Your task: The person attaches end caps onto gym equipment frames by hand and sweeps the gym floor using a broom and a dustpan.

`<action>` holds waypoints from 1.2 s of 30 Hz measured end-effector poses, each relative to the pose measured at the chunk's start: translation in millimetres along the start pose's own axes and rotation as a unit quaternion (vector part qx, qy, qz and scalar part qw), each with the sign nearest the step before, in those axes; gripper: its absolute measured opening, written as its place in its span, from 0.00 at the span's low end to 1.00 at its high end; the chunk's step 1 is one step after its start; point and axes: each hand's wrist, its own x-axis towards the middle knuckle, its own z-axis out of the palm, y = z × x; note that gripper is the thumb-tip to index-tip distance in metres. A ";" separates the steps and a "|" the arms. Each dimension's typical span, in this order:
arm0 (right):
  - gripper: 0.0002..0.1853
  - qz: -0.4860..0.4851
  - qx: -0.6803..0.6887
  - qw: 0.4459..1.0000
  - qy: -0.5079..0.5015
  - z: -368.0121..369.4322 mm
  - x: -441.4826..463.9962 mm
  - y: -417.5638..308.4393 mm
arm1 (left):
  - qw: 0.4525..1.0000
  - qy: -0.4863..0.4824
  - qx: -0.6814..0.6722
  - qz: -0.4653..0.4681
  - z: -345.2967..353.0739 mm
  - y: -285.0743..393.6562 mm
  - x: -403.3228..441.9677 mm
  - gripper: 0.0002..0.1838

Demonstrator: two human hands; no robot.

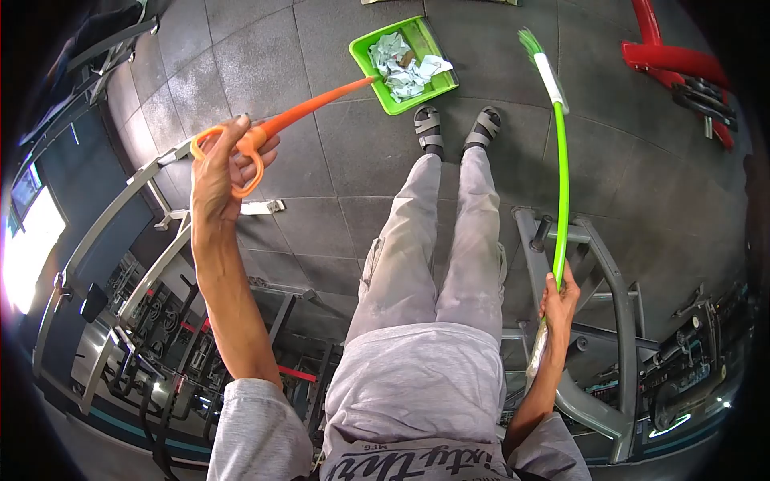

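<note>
Currently gripping the orange handle (pixel 309 108) by its looped end in curled fingers of the left hand (pixel 218 170), left of the green dustpan (pixel 360 56), and reaching the dustpan's side with the tip. Also clasping the green broom (pixel 563 176) in closed fingers of the right hand (pixel 561 300), with bristles right of the dustpan. With crumpled paper (pixel 401 82) heaped inside the dustpan, standing in sandals (pixel 428 123) just on its near side.

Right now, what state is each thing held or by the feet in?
orange handle: gripped in left hand, far end at dustpan
green dustpan: loaded
crumpled paper: loose pile inside dustpan
green broom: held in right hand, bristles pointing away from wearer
sandals: worn
</note>
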 end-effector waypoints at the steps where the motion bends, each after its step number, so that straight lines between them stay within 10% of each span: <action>1: 0.27 -0.001 -0.010 1.000 0.017 -0.9 4.0 2.3 | 1.000 -0.007 -0.015 -0.011 -12.9 -5.3 -2.5 0.20; 12: 0.25 -0.063 -0.033 0.995 0.068 -15.2 49.9 39.5 | 0.978 0.078 -0.180 -0.076 -86.6 -58.5 -47.0 0.09; 22: 0.24 -0.199 -0.248 0.924 0.211 28.6 204.0 -82.5 | 0.986 0.089 -0.137 -0.029 -94.5 -11.6 -11.4 0.13; 27: 0.22 -0.156 -0.266 0.947 0.093 160.5 137.9 -100.8 | 0.994 0.079 -0.077 -0.004 -100.4 -0.9 41.7 0.15; 36: 0.29 -0.266 -0.307 0.907 -0.116 115.9 35.1 -34.1 | 0.990 0.089 -0.106 -0.017 -105.5 13.5 56.0 0.11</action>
